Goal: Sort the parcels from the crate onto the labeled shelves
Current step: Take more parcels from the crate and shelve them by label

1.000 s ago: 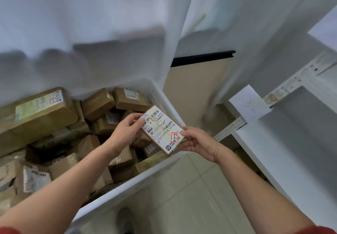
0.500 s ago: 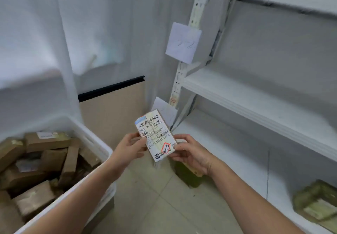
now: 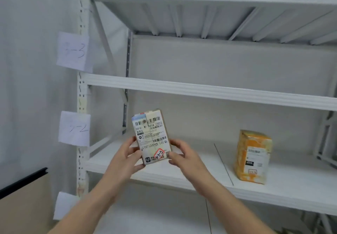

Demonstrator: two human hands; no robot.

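Observation:
A small cardboard parcel (image 3: 151, 137) with a white shipping label and a red-edged sticker reading 3-3 is upright in front of the white shelf rack (image 3: 200, 89). My left hand (image 3: 128, 158) grips its lower left edge. My right hand (image 3: 184, 156) grips its lower right edge. Paper labels hang on the left upright: 3-3 (image 3: 73, 51) by the upper shelf and 3-2 (image 3: 74, 128) by the shelf below. The parcel is level with the 3-2 shelf (image 3: 164, 174). The crate is out of view.
An orange-taped parcel (image 3: 252, 158) stands on the 3-2 shelf to the right. A third paper label (image 3: 63, 205) hangs lower on the upright. A beige panel with a black top edge (image 3: 21, 182) is at lower left. The 3-3 shelf's surface is hidden from below.
My view swung from the crate up and right to the rack. Both hands carried the parcel from over the crate to in front of the 3-2 shelf and turned it upright.

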